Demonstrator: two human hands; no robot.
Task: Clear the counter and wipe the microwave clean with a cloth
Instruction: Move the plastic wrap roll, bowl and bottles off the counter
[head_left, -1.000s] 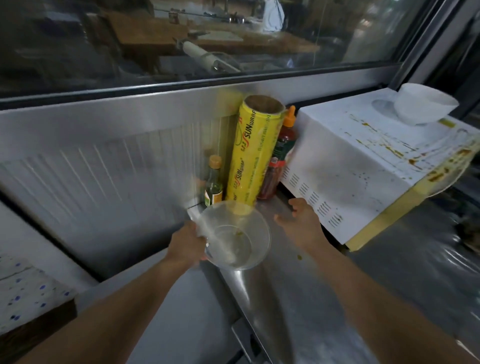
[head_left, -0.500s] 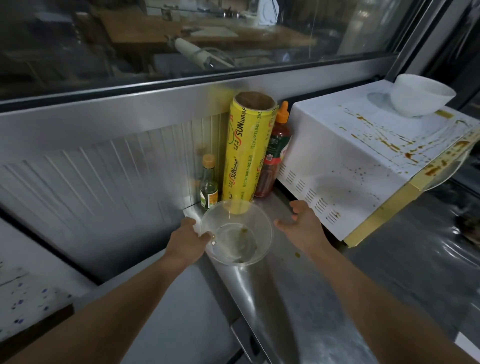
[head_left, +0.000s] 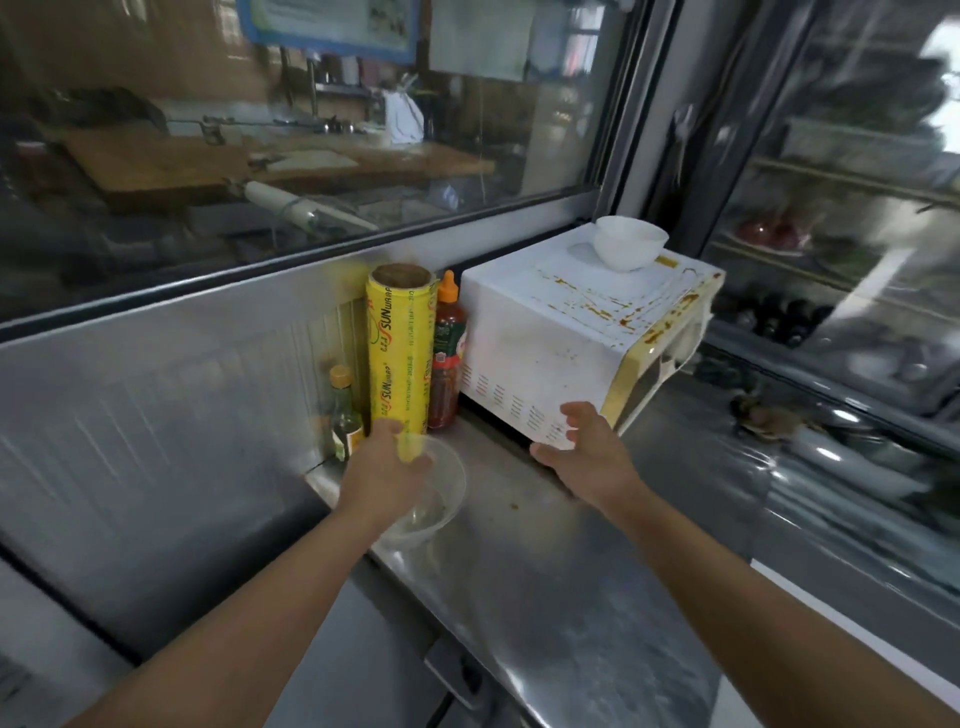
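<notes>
A clear bowl (head_left: 431, 499) is gripped at its near rim by the left hand (head_left: 382, 475) on the steel counter (head_left: 545, 597). The right hand (head_left: 587, 452), fingers spread and holding nothing, is held just before the stained microwave (head_left: 566, 332). A white bowl (head_left: 630, 248) is set on top; a wrap roll (head_left: 400, 353) and sauce bottle (head_left: 448, 353) are stood beside it.

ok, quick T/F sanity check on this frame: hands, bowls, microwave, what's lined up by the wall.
1. The left hand grips the rim of the clear plastic bowl. True.
2. The right hand holds a cloth. False: it is open and holds nothing, close to the microwave's lower front corner.
3. A white bowl sits on top of the microwave. True.
4. The microwave top is clean. False: brown sauce streaks cover it.
5. The yellow wrap roll lies flat on the counter. False: it stands upright between the small green bottle and the red sauce bottle.
</notes>
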